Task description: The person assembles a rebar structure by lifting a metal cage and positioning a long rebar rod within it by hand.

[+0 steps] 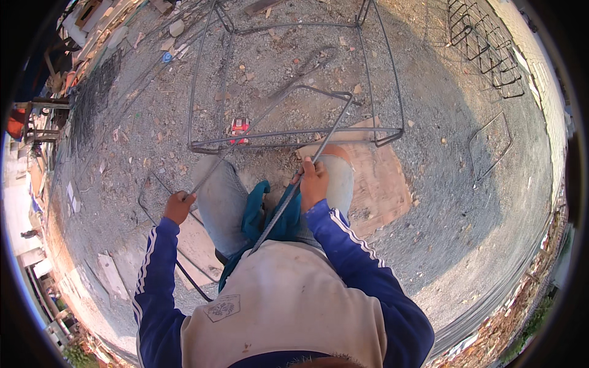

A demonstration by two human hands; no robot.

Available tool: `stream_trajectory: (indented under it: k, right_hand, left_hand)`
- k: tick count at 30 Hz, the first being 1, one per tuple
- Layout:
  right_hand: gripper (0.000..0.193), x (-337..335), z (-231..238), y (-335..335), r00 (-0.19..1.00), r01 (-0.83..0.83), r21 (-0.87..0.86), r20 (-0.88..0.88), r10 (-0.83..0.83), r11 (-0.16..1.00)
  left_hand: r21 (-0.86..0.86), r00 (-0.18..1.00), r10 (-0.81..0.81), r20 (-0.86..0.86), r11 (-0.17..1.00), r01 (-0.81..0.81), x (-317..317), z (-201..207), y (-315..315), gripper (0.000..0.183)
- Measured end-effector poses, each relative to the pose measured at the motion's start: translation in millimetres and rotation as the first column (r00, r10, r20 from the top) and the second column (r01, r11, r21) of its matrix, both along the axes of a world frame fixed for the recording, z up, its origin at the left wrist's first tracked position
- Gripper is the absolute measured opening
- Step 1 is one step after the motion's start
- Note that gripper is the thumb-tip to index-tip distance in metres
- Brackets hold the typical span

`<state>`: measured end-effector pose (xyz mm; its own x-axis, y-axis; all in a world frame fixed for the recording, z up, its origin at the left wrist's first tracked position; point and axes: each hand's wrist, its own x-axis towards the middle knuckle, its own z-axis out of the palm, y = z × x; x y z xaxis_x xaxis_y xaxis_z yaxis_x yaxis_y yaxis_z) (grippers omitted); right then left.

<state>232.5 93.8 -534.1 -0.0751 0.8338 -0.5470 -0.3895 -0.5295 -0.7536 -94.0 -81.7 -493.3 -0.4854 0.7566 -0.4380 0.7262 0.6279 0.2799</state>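
My left hand [178, 207] is closed around one side of a bent steel rebar stirrup [334, 127]. My right hand [314, 181] grips its other side above my right thigh. The stirrup's bent far corner, with a short hooked end, reaches over the near bar of a large rectangular rebar frame [294, 134]. One straight leg of it slants back toward my waist. By my left forearm runs another bent bar [141, 202]; whether it joins the held stirrup, I cannot tell. Teal cloth [285, 218] hangs between my knees.
A red and white packet [239, 130] lies inside the frame's near edge. A brown board [383, 178] is beside my right knee. Farther right are a loose stirrup [491, 150] and a rebar cage [485, 46]. Wooden planks [199, 245] lie at my left on gravel.
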Motion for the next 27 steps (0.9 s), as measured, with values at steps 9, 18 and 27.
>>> stream_trajectory:
  k: [9,18,27]
  right_hand:
    - [0.034,26,-18,173,0.821,-0.295,0.201,0.553,0.141,0.934]
    - [0.023,46,-32,234,0.775,-0.419,-0.040,0.505,0.380,0.907]
    - [0.036,49,-72,278,0.476,-0.531,0.233,0.878,0.059,0.815]
  left_hand:
    - [0.016,0.775,0.290,0.562,0.933,-0.360,63,-37,57,0.035]
    - [-0.247,0.130,0.558,0.820,0.549,-0.799,170,-65,99,0.031]
    - [-0.161,0.053,0.414,0.909,0.464,-0.871,200,-70,132,0.034]
